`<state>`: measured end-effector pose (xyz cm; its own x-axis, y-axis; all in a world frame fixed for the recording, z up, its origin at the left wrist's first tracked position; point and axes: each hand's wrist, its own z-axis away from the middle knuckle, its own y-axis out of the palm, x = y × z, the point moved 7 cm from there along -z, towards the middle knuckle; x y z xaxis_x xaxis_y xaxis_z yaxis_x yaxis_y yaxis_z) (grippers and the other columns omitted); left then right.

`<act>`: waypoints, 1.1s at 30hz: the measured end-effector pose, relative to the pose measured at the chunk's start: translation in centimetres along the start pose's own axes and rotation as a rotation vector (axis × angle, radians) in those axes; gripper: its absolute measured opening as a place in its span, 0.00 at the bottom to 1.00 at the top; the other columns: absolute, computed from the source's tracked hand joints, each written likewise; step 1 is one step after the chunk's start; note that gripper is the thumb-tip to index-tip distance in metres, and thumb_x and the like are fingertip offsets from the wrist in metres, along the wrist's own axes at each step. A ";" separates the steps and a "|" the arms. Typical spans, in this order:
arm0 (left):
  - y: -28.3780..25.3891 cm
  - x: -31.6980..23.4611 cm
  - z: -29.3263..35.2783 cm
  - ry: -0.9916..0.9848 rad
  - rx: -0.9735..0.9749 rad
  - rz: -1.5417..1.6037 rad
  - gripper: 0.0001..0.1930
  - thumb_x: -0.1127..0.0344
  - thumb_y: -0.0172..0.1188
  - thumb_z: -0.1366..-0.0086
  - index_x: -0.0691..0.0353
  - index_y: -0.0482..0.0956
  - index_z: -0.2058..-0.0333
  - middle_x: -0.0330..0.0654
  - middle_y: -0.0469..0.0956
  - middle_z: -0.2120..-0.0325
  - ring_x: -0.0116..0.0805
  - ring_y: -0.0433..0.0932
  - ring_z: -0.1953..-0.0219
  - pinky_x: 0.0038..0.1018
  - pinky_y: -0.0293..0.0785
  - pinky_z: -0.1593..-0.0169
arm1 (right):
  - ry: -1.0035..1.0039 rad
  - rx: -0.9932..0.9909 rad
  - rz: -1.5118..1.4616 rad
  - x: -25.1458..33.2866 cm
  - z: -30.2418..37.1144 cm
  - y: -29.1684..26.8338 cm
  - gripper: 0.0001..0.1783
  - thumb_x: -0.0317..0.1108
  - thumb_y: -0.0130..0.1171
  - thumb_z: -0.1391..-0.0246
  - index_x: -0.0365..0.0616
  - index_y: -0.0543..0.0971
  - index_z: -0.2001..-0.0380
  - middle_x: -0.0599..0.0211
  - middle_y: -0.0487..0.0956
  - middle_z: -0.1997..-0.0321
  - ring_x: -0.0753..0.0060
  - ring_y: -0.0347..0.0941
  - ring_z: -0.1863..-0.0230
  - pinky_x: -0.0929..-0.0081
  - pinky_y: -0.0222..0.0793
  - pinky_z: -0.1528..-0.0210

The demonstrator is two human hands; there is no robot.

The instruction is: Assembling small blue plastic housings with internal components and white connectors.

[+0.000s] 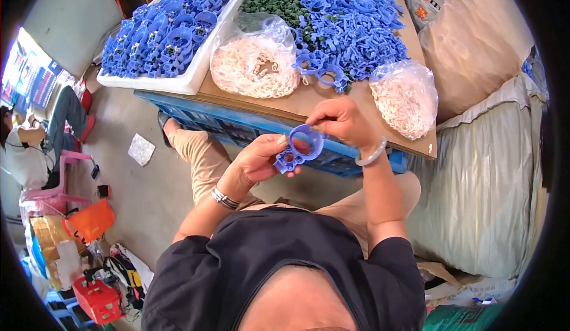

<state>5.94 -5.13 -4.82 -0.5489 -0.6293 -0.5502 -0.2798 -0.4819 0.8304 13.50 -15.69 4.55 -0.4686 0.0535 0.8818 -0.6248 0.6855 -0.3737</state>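
In front of my body, over the table's near edge, my left hand point(256, 159) grips a blue plastic ring-shaped part point(287, 163) by its smaller, knobbly end. The open ring faces up toward me. My right hand point(343, 123) is closed, its thumb and forefinger pinched together at the ring's upper rim. Whatever small thing those fingertips may hold is hidden. Beyond my hands lies a clear bag of small cream-coloured pieces point(252, 73), and a second such bag point(405, 102) sits to the right. Loose blue plastic parts point(362, 28) are heaped behind them.
A white foam tray point(193, 84) full of blue parts stands at the far left, beside a dark green pile point(273, 7). Cardboard point(424, 144) covers the table over blue crates point(225, 120). Big sacks point(481, 182) crowd the right. Another person point(32, 147) sits at left.
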 end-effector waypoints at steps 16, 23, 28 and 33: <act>-2.7 0.0 2.3 0.166 -0.064 0.227 0.19 0.59 0.58 0.45 0.67 0.70 0.59 0.60 0.71 0.62 0.46 0.76 0.68 0.33 0.75 0.67 | 0.223 -0.728 0.758 -7.1 1.4 -9.8 0.05 0.27 0.53 0.58 0.38 0.76 0.77 0.52 0.75 0.73 0.53 0.72 0.70 0.66 0.67 0.68; -3.3 0.2 2.1 0.174 -0.067 0.266 0.19 0.58 0.55 0.43 0.66 0.69 0.58 0.58 0.70 0.60 0.45 0.75 0.65 0.35 0.74 0.62 | 0.104 -0.741 0.845 -8.3 2.0 -8.8 0.07 0.27 0.51 0.59 0.39 0.77 0.74 0.51 0.75 0.75 0.51 0.71 0.70 0.63 0.67 0.66; -4.2 0.7 2.0 0.182 -0.067 0.232 0.22 0.55 0.54 0.43 0.63 0.69 0.55 0.57 0.68 0.57 0.45 0.73 0.63 0.34 0.72 0.61 | 0.151 -0.604 0.894 -9.1 1.3 -8.7 0.08 0.27 0.50 0.59 0.40 0.77 0.73 0.52 0.75 0.73 0.51 0.71 0.69 0.61 0.67 0.65; -3.1 0.2 1.3 0.196 -0.050 0.301 0.21 0.56 0.52 0.42 0.65 0.68 0.55 0.58 0.70 0.59 0.42 0.74 0.66 0.31 0.72 0.63 | 0.183 -0.582 1.080 -8.4 1.5 -8.2 0.04 0.27 0.50 0.58 0.40 0.74 0.78 0.52 0.73 0.76 0.49 0.69 0.71 0.57 0.65 0.68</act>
<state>5.68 -2.95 -7.41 -0.4384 -0.8499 -0.2923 -0.0873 -0.2834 0.9550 21.61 -22.81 -0.21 -0.4474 0.8597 0.2464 0.4192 0.4450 -0.7914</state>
